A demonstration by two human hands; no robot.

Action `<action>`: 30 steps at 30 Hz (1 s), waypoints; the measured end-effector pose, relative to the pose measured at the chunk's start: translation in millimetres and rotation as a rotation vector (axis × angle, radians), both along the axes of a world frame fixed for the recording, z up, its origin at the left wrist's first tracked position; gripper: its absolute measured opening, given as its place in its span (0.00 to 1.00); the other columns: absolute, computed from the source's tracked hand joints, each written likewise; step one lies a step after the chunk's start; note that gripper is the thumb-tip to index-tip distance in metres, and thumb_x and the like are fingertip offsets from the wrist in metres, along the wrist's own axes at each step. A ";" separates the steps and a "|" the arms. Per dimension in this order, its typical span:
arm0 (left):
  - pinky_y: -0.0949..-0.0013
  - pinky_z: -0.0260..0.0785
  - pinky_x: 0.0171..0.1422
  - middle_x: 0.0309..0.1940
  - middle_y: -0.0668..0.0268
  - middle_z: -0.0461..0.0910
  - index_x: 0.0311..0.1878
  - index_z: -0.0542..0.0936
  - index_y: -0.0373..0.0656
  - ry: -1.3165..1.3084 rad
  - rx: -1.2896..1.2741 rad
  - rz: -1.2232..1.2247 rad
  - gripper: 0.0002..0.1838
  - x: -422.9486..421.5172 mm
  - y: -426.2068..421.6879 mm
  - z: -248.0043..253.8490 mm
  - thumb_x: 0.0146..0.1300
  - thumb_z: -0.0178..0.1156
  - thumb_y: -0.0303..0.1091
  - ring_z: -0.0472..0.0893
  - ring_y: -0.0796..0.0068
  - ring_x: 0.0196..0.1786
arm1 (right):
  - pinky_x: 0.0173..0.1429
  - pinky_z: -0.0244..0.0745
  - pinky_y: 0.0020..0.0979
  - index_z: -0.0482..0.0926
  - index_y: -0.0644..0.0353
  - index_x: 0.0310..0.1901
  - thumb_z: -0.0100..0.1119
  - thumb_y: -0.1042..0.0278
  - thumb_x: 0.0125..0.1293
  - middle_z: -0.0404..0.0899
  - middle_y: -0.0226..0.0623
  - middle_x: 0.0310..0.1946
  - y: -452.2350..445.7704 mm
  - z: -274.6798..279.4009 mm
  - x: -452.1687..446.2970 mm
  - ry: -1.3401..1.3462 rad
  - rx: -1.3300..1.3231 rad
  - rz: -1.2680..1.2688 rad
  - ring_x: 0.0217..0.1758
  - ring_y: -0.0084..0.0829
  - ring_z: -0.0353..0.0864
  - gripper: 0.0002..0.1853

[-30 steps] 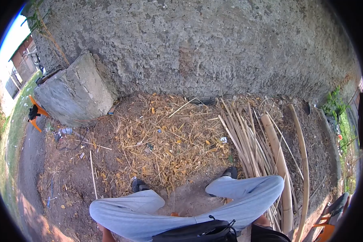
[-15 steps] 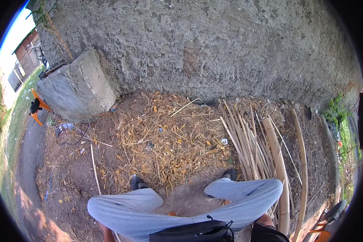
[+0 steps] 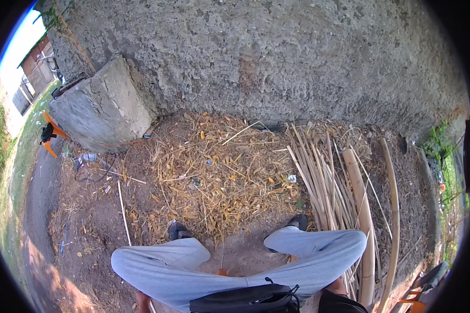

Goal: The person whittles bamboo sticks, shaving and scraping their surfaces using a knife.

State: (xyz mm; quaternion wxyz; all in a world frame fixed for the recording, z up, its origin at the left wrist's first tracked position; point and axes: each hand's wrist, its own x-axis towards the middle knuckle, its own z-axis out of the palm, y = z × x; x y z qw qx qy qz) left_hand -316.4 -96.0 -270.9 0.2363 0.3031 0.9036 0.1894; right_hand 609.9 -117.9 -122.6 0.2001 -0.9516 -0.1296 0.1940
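Neither of my hands shows; bare skin of my left arm [image 3: 143, 301] is at the bottom edge, running under my left thigh. On the other side my right forearm [image 3: 338, 286] comes out of a dark sleeve and goes behind my right thigh. My grey trousers [image 3: 177, 271] and a black bag [image 3: 245, 301] cover the space between. A thin pale strip [image 3: 123, 211] slants down behind my left knee, and its lower end shows beside the left arm. Many split strips [image 3: 321, 182] lie to the right, beside a thick bamboo pole [image 3: 359, 201] and a thinner curved pole [image 3: 390, 198].
A rough grey wall [image 3: 277, 57] spans the back, with a concrete block [image 3: 107, 107] against its left part. Dry leaves [image 3: 219, 182] litter the ground ahead. An orange and black object [image 3: 48, 134] stands at far left; another orange object [image 3: 416, 302] is at lower right.
The view has shifted slightly. The thin strip by my left knee has moved, and its lower end now shows below the thigh. My legs stay spread in nearly the same place.
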 end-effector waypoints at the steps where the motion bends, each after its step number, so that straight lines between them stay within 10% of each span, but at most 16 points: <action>1: 0.57 0.77 0.41 0.33 0.53 0.86 0.41 0.87 0.41 -0.008 0.010 -0.003 0.11 -1.1 -2.5 -0.5 0.59 0.70 0.36 0.86 0.51 0.35 | 0.45 0.77 0.41 0.87 0.67 0.30 0.69 0.59 0.59 0.85 0.42 0.25 0.7 0.1 0.4 -0.001 -0.001 0.002 0.30 0.36 0.83 0.15; 9: 0.57 0.78 0.41 0.32 0.52 0.86 0.41 0.87 0.41 -0.116 0.274 -0.113 0.11 15.2 -7.8 32.1 0.58 0.71 0.36 0.86 0.49 0.35 | 0.45 0.77 0.40 0.87 0.67 0.30 0.69 0.60 0.59 0.85 0.42 0.25 -0.5 1.7 -1.0 0.004 -0.007 0.009 0.30 0.35 0.83 0.15; 16: 0.60 0.79 0.43 0.33 0.55 0.88 0.39 0.87 0.38 -0.029 -0.219 0.095 0.18 -7.2 -23.0 15.9 0.51 0.76 0.41 0.88 0.61 0.37 | 0.45 0.77 0.40 0.87 0.67 0.30 0.69 0.61 0.59 0.85 0.42 0.26 0.9 2.6 -1.8 0.014 -0.002 0.020 0.31 0.35 0.83 0.14; 30: 0.61 0.75 0.23 0.23 0.57 0.85 0.40 0.87 0.37 -0.131 -0.167 0.076 0.16 -9.0 -23.7 30.0 0.52 0.76 0.38 0.82 0.64 0.19 | 0.45 0.77 0.39 0.87 0.67 0.30 0.68 0.63 0.59 0.86 0.41 0.26 -5.6 1.6 5.0 0.022 -0.011 0.035 0.31 0.34 0.84 0.13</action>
